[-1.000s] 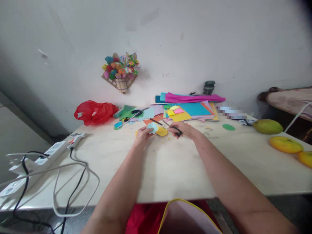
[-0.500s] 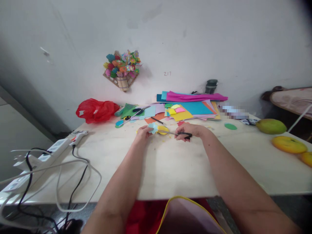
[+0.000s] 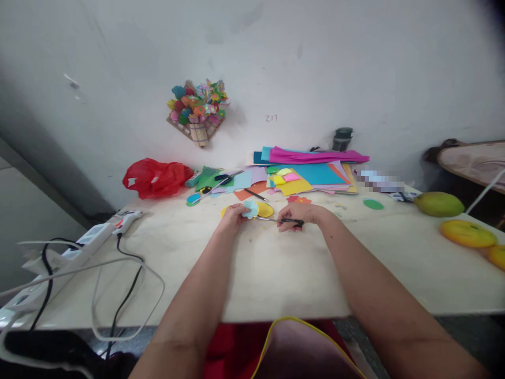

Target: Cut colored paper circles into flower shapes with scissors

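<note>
My left hand (image 3: 234,216) pinches a small light-blue paper flower (image 3: 250,209) with a scalloped edge, above the middle of the table. My right hand (image 3: 291,217) is closed around the black handles of a pair of scissors (image 3: 269,218), whose blades point left. The blade tips lie at the lower right edge of the blue flower. Behind the flower are yellow paper pieces (image 3: 265,209) on the table. Just beyond my right hand lie red and orange paper flowers (image 3: 299,199), partly hidden by it.
Coloured paper sheets (image 3: 323,176), a pencil (image 3: 255,195) and a second pair of scissors (image 3: 224,180) lie toward the wall. A red plastic bag (image 3: 158,179) sits at the back left. Power strips (image 3: 84,245) with cables occupy the left; mangoes (image 3: 438,204) rest on the right.
My right hand and the scissors have moved slightly left and down, so the blades sit lower on the flower. The blue flower has shifted a little right; more of the red and orange flowers shows.
</note>
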Action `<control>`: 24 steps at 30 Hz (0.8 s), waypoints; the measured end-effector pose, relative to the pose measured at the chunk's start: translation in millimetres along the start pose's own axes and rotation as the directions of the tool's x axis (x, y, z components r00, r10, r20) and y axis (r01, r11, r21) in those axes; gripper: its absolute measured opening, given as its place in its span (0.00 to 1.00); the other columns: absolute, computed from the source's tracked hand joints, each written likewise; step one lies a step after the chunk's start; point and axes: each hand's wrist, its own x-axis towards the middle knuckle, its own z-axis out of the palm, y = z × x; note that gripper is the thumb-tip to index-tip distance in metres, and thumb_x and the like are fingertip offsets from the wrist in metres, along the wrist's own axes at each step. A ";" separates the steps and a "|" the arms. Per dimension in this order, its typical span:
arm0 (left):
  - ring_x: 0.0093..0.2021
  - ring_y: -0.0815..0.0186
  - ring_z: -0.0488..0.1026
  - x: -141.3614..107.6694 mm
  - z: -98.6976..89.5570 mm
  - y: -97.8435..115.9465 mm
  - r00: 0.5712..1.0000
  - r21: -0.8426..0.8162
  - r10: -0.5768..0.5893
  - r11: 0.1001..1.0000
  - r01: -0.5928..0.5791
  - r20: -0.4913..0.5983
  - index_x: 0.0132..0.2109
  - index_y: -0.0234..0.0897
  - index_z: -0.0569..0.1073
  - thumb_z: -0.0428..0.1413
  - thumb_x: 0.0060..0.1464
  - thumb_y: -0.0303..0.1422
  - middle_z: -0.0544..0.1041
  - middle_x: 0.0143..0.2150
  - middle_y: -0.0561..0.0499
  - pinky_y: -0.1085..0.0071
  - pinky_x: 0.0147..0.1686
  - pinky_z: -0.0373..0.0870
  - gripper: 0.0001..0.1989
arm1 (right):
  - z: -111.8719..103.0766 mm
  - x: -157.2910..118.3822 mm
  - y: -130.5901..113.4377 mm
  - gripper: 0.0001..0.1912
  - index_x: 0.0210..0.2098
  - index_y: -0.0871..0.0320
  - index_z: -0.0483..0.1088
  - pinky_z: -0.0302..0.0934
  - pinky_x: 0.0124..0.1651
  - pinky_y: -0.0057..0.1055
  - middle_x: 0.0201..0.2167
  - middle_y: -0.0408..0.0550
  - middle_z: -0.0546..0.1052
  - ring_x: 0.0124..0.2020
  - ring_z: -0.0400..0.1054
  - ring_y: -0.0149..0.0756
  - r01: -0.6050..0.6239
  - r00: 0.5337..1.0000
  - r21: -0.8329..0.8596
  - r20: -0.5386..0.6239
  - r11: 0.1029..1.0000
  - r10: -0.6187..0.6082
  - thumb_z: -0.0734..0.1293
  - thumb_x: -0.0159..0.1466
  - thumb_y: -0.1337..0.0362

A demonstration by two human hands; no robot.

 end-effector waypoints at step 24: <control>0.22 0.68 0.68 0.3 -0.4 -2.2 1.000 0.040 0.010 0.999 -0.011 0.019 0.20 0.33 0.70 0.60 0.31 0.26 0.71 0.20 0.51 0.68 0.27 0.69 0.05 | 10.0 2.0 -11.8 0.16 0.26 0.58 0.74 0.56 0.18 0.23 0.17 0.41 0.71 0.16 0.60 0.25 0.003 0.996 0.065 -0.093 0.998 0.003 0.75 0.42 0.54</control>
